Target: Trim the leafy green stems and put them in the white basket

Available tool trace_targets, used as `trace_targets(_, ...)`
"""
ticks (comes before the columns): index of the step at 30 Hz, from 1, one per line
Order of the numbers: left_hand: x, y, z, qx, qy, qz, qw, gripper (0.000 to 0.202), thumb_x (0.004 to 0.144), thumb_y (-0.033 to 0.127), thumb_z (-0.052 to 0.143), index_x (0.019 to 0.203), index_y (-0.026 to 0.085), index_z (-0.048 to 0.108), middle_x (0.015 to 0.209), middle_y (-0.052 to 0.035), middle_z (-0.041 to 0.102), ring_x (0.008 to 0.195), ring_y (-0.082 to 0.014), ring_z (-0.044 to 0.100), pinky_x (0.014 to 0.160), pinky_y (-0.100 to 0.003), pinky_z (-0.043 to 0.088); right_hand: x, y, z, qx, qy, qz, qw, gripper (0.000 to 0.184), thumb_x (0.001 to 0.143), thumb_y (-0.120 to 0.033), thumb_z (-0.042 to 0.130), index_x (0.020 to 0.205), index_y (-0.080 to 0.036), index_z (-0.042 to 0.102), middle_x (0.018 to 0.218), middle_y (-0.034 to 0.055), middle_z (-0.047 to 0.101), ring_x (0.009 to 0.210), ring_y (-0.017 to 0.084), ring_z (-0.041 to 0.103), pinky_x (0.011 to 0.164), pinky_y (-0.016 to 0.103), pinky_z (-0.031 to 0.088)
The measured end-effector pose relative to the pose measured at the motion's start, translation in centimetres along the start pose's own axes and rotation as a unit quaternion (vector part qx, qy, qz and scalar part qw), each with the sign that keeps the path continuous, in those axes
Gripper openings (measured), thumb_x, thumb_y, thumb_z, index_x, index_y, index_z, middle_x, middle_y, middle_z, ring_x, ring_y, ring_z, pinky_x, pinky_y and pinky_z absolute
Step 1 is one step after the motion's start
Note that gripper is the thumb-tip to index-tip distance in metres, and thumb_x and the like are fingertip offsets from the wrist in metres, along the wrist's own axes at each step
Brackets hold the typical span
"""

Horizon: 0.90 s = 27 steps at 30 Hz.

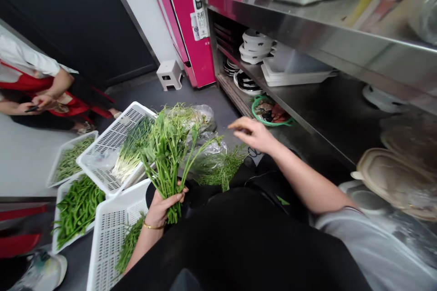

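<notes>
My left hand (163, 204) is closed round the stems of a bunch of leafy green stalks (169, 145), which stands upright over my lap. My right hand (252, 132) reaches out over the floor with its fingers loosely apart and nothing in them. It hovers above a loose pile of fine green sprigs (218, 168) lying on clear plastic bags (205, 116).
White slatted baskets hold green onions (131, 148), long green beans (78, 207) and more beans (70, 157). A fourth basket (109, 236) is by my left knee. Another person's hands (34, 104) are at the left. Steel shelving (307, 100) with plates runs along the right.
</notes>
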<state>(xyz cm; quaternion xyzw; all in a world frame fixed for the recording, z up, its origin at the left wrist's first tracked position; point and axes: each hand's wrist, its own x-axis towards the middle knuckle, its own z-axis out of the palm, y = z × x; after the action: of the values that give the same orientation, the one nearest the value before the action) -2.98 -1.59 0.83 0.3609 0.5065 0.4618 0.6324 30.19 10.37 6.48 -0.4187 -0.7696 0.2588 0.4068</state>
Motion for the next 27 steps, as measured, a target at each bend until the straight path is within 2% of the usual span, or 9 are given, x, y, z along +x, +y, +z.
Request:
trace_targets(2,-0.4,0.2,0.1,0.015,-0.023,-0.006,1.000,0.033,0.058,0.015,0.076,0.088,0.014,0.063,0.075,-0.0087,0.070,0.056,-0.0150,0.059,0.052,-0.025,0.045,2.6,-1.3,0.1,0.020,0.006,-0.008,1.000,0.035,0.081,-0.036,0.054,0.111,-0.017,0.058,0.111,0.0093,0.059,0.088,0.013,0.060,0.069,0.025,0.048)
trace_targets(3,-0.7,0.3,0.2,0.022,-0.032,-0.010,0.999,0.033,0.058,0.015,0.076,0.087,0.013,0.063,0.075,-0.0091,0.070,0.056,-0.0150,0.059,0.052,-0.026,0.045,3.8,-1.8,0.2,0.035,-0.024,0.005,0.999,0.040,0.080,-0.038,0.056,0.113,-0.017,0.056,0.110,0.0097,0.060,0.082,0.013,0.061,0.065,0.024,0.048)
trace_targets(6,-1.2,0.3,0.2,0.035,-0.042,-0.016,0.998,0.032,0.058,0.016,0.076,0.087,0.013,0.062,0.076,-0.0099,0.070,0.055,-0.0149,0.058,0.052,-0.026,0.045,6.0,-2.4,0.9,0.059,-0.225,0.064,0.971,0.038,0.072,-0.042,0.063,0.095,-0.012,0.062,0.076,0.0033,0.064,0.054,0.008,0.056,0.050,0.020,0.042)
trace_targets(8,-1.4,0.3,-0.1,0.045,-0.034,-0.017,0.998,0.032,0.059,0.016,0.076,0.088,0.013,0.062,0.077,-0.0103,0.070,0.057,-0.0150,0.058,0.052,-0.026,0.045,6.2,-2.2,1.2,0.076,-0.290,0.096,0.949,0.030,0.071,-0.041,0.063,0.074,-0.011,0.062,0.052,-0.0041,0.052,0.042,0.005,0.046,0.043,0.017,0.036)
trace_targets(11,-1.4,0.2,-0.6,0.056,-0.025,-0.011,0.998,0.030,0.062,0.017,0.075,0.089,0.014,0.061,0.075,-0.0081,0.069,0.055,-0.0130,0.055,0.051,-0.024,0.044,5.6,-1.6,0.8,0.126,-0.232,0.125,0.956,0.029,0.076,-0.039,0.058,0.066,-0.012,0.059,0.044,-0.0080,0.041,0.037,0.003,0.038,0.037,0.015,0.030)
trace_targets(16,-0.5,0.3,-0.7,0.073,-0.051,0.009,0.996,0.023,0.066,0.018,0.072,0.086,0.014,0.062,0.072,-0.0047,0.064,0.053,-0.0109,0.052,0.050,-0.023,0.041,4.4,-0.4,-0.5,0.239,-0.131,0.177,0.946,0.030,0.076,-0.042,0.059,0.071,-0.013,0.056,0.045,-0.0079,0.044,0.036,0.004,0.039,0.038,0.017,0.036)
trace_targets(19,0.1,0.2,-0.4,0.080,-0.074,0.013,0.994,0.017,0.067,0.019,0.071,0.080,0.012,0.063,0.071,-0.0054,0.063,0.054,-0.0110,0.052,0.050,-0.024,0.040,3.8,0.3,-1.2,0.271,-0.162,0.204,0.927,0.032,0.074,-0.043,0.061,0.077,-0.011,0.058,0.048,-0.0056,0.050,0.037,0.005,0.045,0.039,0.018,0.038)
trace_targets(24,0.5,-0.4,0.2,-0.009,-0.071,0.007,0.997,0.015,0.070,0.021,0.068,0.079,0.012,0.060,0.060,-0.0017,0.057,0.048,-0.0088,0.047,0.045,-0.022,0.034,3.3,0.6,-2.3,0.153,-0.257,0.166,0.940,0.027,0.069,-0.036,0.067,0.077,-0.011,0.064,0.051,-0.0059,0.050,0.038,0.002,0.040,0.037,0.015,0.032)
trace_targets(27,0.6,-0.7,0.7,-0.075,-0.108,0.012,0.991,0.013,0.073,0.022,0.065,0.076,0.012,0.058,0.057,0.0001,0.052,0.044,-0.0073,0.043,0.044,-0.022,0.031,3.3,0.2,-1.4,0.133,-0.239,0.158,0.949,0.027,0.068,-0.036,0.067,0.078,-0.012,0.066,0.054,-0.0062,0.049,0.039,0.002,0.037,0.036,0.015,0.029)
